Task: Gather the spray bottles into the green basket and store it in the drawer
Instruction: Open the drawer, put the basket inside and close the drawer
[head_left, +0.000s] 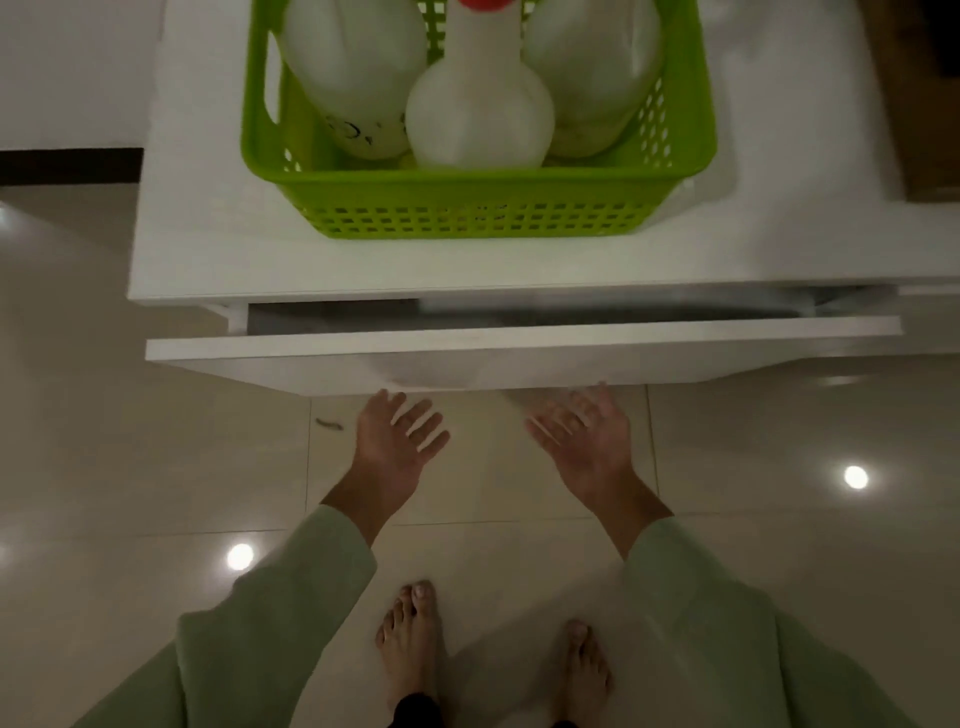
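A green plastic basket (478, 208) stands on top of a white cabinet (208, 249). Three white spray bottles lie in it: one on the left (353, 67), one in the middle (480, 114) with a red top, one on the right (597, 67). Below, the white drawer (519, 340) is pulled out a little, showing a narrow dark gap. My left hand (395, 441) and my right hand (587, 441) hover palms up just under the drawer front's lower edge, fingers apart, holding nothing.
The floor is glossy beige tile (156, 467) with bright light reflections. My bare feet (415, 639) stand close to the cabinet. A small dark scrap (330, 423) lies on the tile left of my left hand. A dark object (930, 104) sits at the right edge.
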